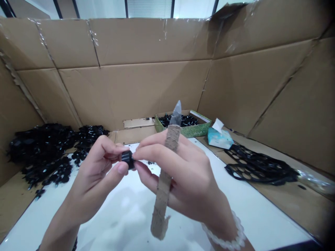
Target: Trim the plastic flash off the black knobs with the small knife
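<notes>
White table (112, 223) — glossy black cap (127, 159) between left hand (95, 177), right hand (183, 174)

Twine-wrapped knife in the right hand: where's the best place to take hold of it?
Grip the lower end of the wrapped handle from below, on the near side: it sticks out clear past the right hand, and the rough wrap looks grippy. Keep off the pointed blade, which stands up at the far end.
</notes>
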`<state>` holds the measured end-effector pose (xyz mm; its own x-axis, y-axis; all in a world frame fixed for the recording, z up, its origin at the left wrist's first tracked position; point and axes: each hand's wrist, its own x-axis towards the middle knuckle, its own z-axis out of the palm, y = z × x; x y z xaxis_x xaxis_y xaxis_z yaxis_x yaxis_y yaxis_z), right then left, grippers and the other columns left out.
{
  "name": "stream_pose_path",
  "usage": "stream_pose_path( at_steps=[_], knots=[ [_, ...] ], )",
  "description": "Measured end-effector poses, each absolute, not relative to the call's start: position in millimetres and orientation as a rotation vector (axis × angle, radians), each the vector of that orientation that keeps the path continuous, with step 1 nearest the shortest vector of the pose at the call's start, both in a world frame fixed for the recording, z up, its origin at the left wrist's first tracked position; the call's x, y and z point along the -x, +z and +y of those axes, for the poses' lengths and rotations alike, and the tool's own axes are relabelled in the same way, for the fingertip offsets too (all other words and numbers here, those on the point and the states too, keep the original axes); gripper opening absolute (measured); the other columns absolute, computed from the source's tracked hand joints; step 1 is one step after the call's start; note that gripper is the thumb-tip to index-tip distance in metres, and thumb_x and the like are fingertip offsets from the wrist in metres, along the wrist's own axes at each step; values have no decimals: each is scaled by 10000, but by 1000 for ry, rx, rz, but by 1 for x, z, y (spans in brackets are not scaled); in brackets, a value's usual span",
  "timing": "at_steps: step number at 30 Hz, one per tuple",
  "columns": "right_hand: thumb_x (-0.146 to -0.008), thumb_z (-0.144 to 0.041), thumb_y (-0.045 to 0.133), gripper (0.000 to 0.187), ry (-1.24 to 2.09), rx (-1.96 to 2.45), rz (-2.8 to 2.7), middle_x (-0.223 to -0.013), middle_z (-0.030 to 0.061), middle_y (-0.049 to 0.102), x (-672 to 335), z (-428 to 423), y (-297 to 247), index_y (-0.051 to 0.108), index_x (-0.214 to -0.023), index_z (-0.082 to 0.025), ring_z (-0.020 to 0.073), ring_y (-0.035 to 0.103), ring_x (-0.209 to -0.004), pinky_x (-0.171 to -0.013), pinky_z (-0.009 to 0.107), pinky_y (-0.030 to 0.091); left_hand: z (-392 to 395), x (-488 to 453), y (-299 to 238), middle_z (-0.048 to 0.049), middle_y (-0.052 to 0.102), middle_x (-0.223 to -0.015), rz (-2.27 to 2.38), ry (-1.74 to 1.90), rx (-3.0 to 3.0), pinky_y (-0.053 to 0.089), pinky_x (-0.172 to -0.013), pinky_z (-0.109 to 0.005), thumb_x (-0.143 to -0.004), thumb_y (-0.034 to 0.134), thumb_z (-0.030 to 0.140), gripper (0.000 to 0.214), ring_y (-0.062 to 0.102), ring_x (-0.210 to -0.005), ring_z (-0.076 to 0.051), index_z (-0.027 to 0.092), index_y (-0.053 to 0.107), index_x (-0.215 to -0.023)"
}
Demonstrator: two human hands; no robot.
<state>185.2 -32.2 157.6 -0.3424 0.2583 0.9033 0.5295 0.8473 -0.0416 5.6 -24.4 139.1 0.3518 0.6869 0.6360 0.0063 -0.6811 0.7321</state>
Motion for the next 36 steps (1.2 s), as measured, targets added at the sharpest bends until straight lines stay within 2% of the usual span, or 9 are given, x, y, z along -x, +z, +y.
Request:
stream_pose_path(
  at_steps=[7,13,21,27,36],
  knots=[
    [-782,-72,484,141,-175,628,-2055,-870,39,607,-188,-36,157,566,-793,-187,158,550,-820,-691,269,468,-24,0,140,-9,492,-942,626,1264,-2091,430,-748,-223,-855,522,122,160,480,-883,-135,252,468,-932],
    [-778,-48,448,184,-111,602,-2076,-908,37,605,-188,-35,158,561,-798,-192,157,537,-837,-720,281,461,-23,0,139,-1,485,-921,633,1209,-2140,411,-721,-238,-861,503,107,167,479,-838,-129,256,455,-919],
    [-786,-90,445,138,-111,607,-2046,-813,30,605,-187,-33,159,545,-787,-185,159,525,-765,-700,300,442,-24,0,140,1,486,-907,672,1211,-2156,420,-742,-220,-870,498,129,150,478,-857,-126,257,456,-937],
    [-786,-105,455,104,-52,634,-2049,-718,12,563,-187,-31,161,525,-755,-175,140,485,-692,-671,276,420,-24,0,139,-3,516,-922,705,1207,-2234,409,-739,-238,-849,519,104,196,480,-866,-136,264,471,-952],
    [-789,-125,472,50,115,607,-2033,-745,5,561,-185,-26,159,490,-776,-170,125,505,-715,-654,248,428,-24,3,139,-15,516,-911,680,1234,-2182,435,-742,-260,-846,522,105,192,499,-856,-148,255,472,-954]
  ],
)
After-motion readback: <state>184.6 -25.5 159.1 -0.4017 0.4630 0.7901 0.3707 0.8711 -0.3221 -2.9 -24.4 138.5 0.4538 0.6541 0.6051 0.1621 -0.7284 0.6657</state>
